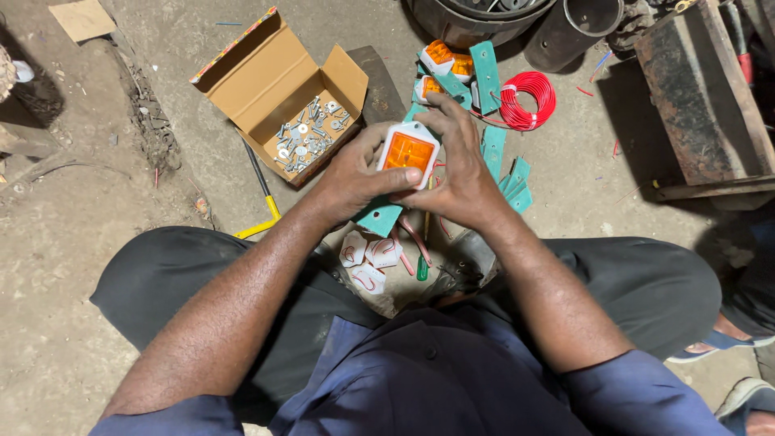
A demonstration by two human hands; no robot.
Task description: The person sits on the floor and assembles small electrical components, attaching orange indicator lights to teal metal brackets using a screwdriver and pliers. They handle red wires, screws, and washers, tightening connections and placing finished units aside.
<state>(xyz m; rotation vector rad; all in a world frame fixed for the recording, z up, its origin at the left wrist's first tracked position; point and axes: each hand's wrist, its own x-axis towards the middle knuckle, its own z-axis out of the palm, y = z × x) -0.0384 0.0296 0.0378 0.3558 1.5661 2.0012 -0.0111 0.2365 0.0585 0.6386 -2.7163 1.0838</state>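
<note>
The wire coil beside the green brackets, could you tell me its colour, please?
The wire coil is red, clearest in the head view.

Both hands [412,173] together, fingers [446,121] curled.

1 package shows: an open cardboard box [282,93] on the concrete floor [161,48], left of and above the hands. It is plain brown inside, its flaps spread, with a multicoloured printed outer edge, and holds loose silvery bolts and washers [311,133].
</note>
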